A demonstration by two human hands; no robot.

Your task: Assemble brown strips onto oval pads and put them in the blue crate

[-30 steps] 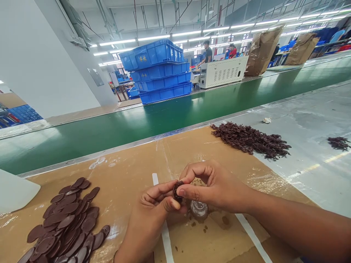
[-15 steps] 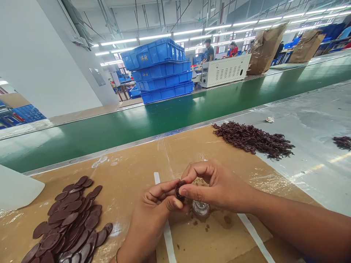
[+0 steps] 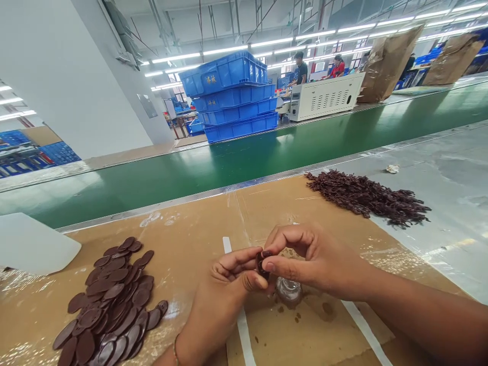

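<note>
Left hand (image 3: 221,310) and right hand (image 3: 316,264) are together at center, low in view, both pinching a small curled dark brown piece (image 3: 262,264); material can't be told. Left fingers (image 3: 236,261) are closed around it with the thumb pressed on from below, right fingers (image 3: 290,236) curl over it, and right thumb presses from the side, so there's no real gap on either hand. Small clear glass jar (image 3: 288,291) sits right under the hands, just below the piece. Thin bangle (image 3: 176,351) on left wrist. Cardboard sheet (image 3: 183,229) covers the tabletop (image 3: 450,188), with a heap of flat oval brown discs (image 3: 114,300) at left and a long pile of dark brown twisted strands (image 3: 368,199) up and to the right. White plastic sheet (image 3: 34,244) at far left edge of the cardboard. Green conveyor belt (image 3: 244,157) runs behind. Beyond it, stacked blue crates (image 3: 229,96), a white machine cabinet (image 3: 326,96), and two co-workers (image 3: 301,68) well apart.
</note>
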